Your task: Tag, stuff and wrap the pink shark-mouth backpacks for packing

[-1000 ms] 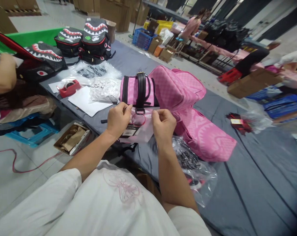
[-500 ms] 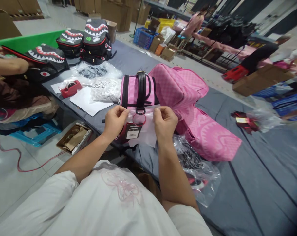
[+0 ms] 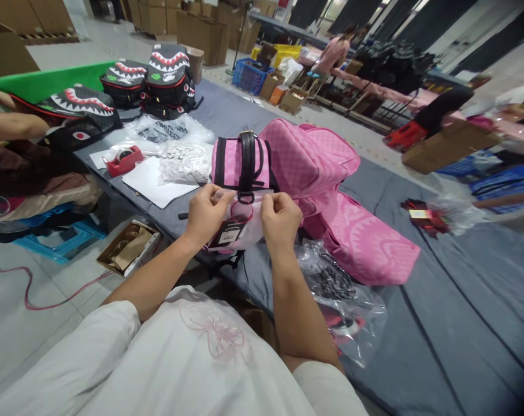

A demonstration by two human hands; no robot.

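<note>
A pink backpack (image 3: 244,164) with black trim and a black top strap stands upright on the grey table (image 3: 439,300). Below its strap ring hangs a small clear plastic bag (image 3: 244,228) holding a black hang tag (image 3: 227,235) on a red loop. My left hand (image 3: 207,214) pinches the bag's left top corner. My right hand (image 3: 281,219) pinches its right top corner. Both hands are closed on the bag, close in front of the backpack.
More pink bags (image 3: 331,190) lie behind and to the right. A clear bag of dark parts (image 3: 339,294) lies by my right forearm. White paper (image 3: 158,180), a red tape dispenser (image 3: 123,159) and shark-mouth black backpacks (image 3: 166,78) sit left. Another person's arm (image 3: 10,124) reaches in at far left.
My two hands have drawn closer together along the bag's top edge. The view shifted slightly. The other person's arm at far left moved.
</note>
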